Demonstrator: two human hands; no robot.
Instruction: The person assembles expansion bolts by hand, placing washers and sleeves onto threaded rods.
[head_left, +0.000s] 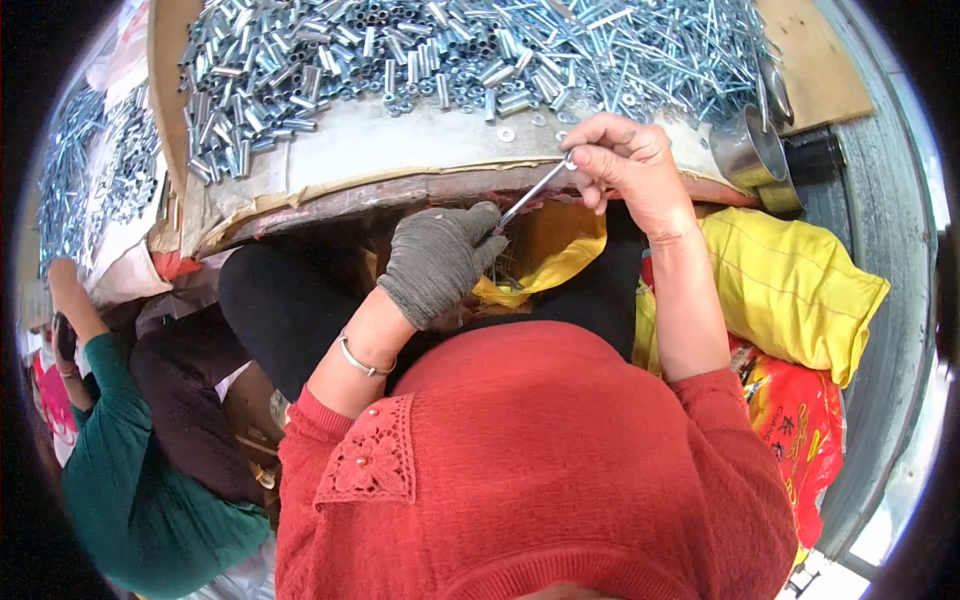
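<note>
My left hand [438,262], in a grey knitted glove, is closed around the lower end of a thin long bolt [535,196]. The bolt slants up to the right, just in front of the table's edge. My bare right hand [632,168] pinches its upper tip, where a small washer [570,160] seems to sit between thumb and forefinger. Beyond the hands, loose washers [506,134] lie on the pale tabletop near a heap of short metal tubes [300,65]. Many long bolts [670,50] are piled at the right.
An open yellow bag [575,262] lies below my hands, between my knees. A metal cup [750,150] stands at the table's right corner. A yellow sack [790,285] rests over a red bag [800,420]. At left, a co-worker's green sleeve [125,430] shows beside a wooden divider [170,110].
</note>
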